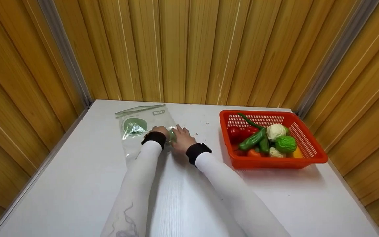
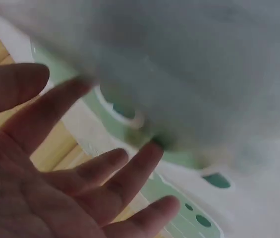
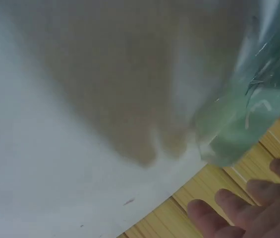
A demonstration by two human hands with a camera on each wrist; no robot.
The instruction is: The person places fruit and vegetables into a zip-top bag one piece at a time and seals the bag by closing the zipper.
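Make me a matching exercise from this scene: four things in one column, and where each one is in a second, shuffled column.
Things:
1. plastic bag
2. basket
3. cauliflower
4. left hand

Places:
A. inside the basket
B. on the right side of the table
C. flat on the table, far left
D. resting on the plastic bag, beside the right hand

Pairs: 1-C, 2-B, 3-A, 4-D
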